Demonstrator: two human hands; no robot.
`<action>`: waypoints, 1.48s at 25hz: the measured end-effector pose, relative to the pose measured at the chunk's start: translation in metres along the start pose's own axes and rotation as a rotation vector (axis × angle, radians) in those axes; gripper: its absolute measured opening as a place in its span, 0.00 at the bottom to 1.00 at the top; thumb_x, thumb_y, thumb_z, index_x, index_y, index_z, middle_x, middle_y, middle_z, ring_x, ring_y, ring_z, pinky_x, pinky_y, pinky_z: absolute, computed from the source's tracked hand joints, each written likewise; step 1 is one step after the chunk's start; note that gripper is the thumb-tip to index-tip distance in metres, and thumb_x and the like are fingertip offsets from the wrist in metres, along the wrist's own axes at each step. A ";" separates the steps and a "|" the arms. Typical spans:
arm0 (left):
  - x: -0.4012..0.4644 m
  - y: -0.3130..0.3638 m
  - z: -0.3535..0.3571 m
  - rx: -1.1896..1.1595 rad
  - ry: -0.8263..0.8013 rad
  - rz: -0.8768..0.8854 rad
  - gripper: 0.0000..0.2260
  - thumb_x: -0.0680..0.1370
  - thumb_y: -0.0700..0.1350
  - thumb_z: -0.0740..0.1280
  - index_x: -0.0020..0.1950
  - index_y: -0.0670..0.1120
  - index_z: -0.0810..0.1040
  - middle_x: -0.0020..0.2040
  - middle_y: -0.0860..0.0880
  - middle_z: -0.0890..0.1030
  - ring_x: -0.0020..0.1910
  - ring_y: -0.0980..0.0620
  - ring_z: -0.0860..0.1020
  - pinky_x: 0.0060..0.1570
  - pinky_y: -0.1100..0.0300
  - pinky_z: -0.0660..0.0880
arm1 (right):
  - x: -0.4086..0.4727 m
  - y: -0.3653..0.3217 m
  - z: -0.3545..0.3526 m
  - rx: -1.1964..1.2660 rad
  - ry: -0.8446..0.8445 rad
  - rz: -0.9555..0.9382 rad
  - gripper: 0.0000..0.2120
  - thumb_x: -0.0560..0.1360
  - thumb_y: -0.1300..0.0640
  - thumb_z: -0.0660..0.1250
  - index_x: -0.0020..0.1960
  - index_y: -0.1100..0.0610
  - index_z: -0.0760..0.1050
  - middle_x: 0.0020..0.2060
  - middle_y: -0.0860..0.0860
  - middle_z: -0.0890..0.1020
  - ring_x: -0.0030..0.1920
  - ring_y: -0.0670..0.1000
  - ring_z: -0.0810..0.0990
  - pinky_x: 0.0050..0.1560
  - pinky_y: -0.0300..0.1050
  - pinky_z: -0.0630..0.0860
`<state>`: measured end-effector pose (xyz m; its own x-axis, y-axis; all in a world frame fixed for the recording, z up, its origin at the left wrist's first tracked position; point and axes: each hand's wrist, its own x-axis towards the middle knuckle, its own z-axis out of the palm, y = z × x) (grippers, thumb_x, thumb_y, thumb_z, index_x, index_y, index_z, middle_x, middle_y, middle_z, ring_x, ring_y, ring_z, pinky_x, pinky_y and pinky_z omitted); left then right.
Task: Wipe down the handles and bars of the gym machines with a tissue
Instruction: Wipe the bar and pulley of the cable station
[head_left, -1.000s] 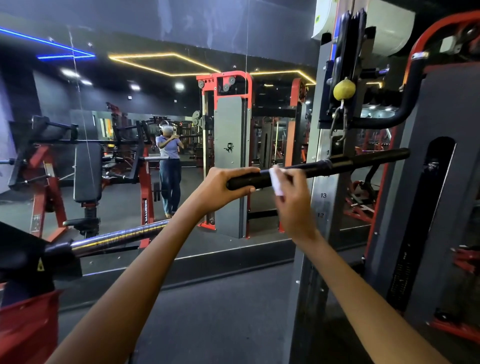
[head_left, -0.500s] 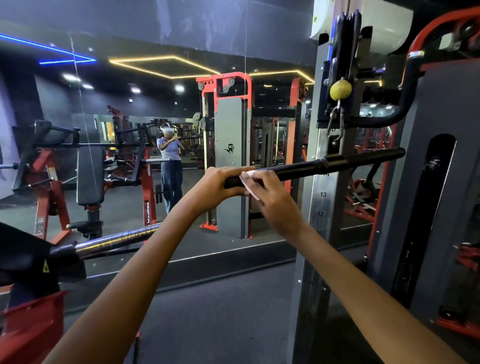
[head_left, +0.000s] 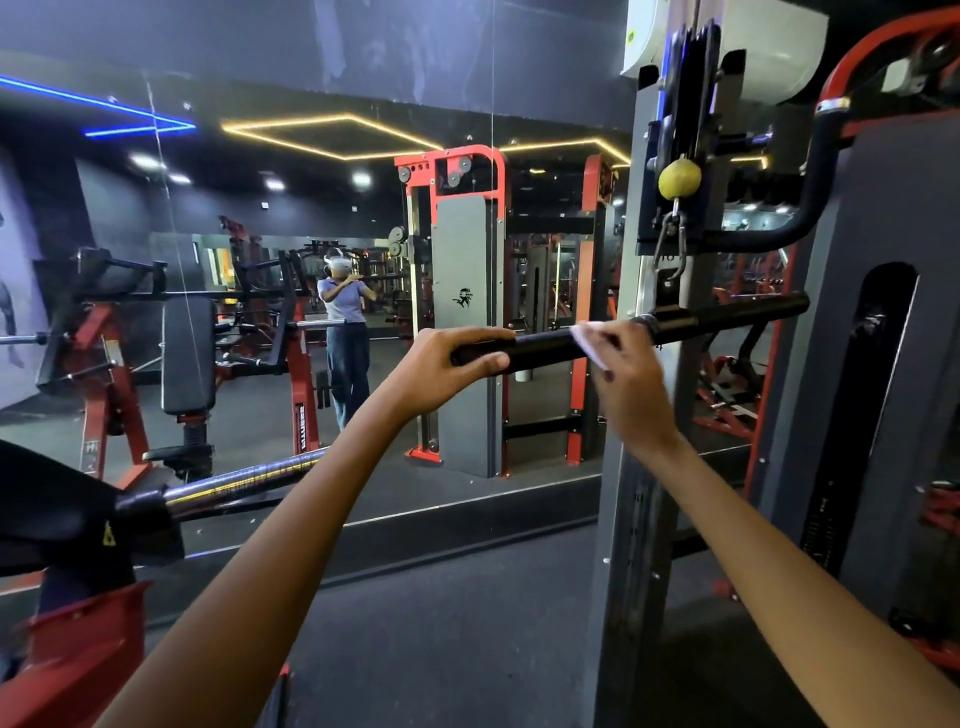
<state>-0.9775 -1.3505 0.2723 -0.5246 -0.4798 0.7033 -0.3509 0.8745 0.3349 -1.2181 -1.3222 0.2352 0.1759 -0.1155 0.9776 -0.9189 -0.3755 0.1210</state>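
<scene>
Black, rigid hanging bar (head_left: 550, 345): left hand (head_left: 447, 364) grips its near-left end to steady it; right hand (head_left: 626, 371) pinches flimsy tissue (head_left: 587, 338) against it.

The bar (head_left: 550, 345) I'm working on is plain matte black, and the tissue (head_left: 589, 340) against it is white. Above it hangs a yellow ball (head_left: 679, 178) on a silver chain (head_left: 670, 249). The upright (head_left: 644, 467) is grey. In the mirror (head_left: 311, 260), a cable machine (head_left: 462, 312) shows a red frame around a grey panel with a small black logo. Yellow light strips (head_left: 332, 135) and blue ones (head_left: 104, 104) cross the dark ceiling. The barbell (head_left: 244, 480) shines chrome.
</scene>
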 end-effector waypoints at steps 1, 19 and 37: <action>0.005 0.003 0.000 -0.041 0.009 -0.037 0.15 0.78 0.49 0.67 0.64 0.49 0.78 0.60 0.50 0.80 0.55 0.59 0.78 0.55 0.73 0.70 | -0.003 0.012 -0.007 -0.008 0.036 0.200 0.17 0.73 0.71 0.66 0.61 0.67 0.74 0.48 0.59 0.77 0.50 0.54 0.76 0.52 0.49 0.79; 0.006 -0.007 0.003 0.022 -0.076 -0.010 0.16 0.80 0.44 0.64 0.68 0.46 0.75 0.64 0.46 0.78 0.63 0.52 0.76 0.65 0.63 0.68 | 0.006 0.001 -0.004 -0.050 -0.180 -0.075 0.16 0.76 0.65 0.57 0.59 0.68 0.75 0.46 0.61 0.78 0.46 0.55 0.78 0.51 0.50 0.80; 0.000 -0.014 0.004 -0.004 -0.056 -0.028 0.15 0.81 0.44 0.63 0.68 0.48 0.75 0.62 0.46 0.80 0.60 0.51 0.78 0.62 0.61 0.73 | 0.007 -0.040 0.015 0.005 -0.246 -0.089 0.15 0.75 0.65 0.59 0.60 0.68 0.75 0.47 0.60 0.77 0.47 0.56 0.78 0.55 0.48 0.79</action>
<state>-0.9758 -1.3635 0.2652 -0.5572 -0.5069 0.6577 -0.3627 0.8611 0.3564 -1.1748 -1.3216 0.2342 0.3369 -0.3022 0.8917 -0.8943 -0.3989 0.2027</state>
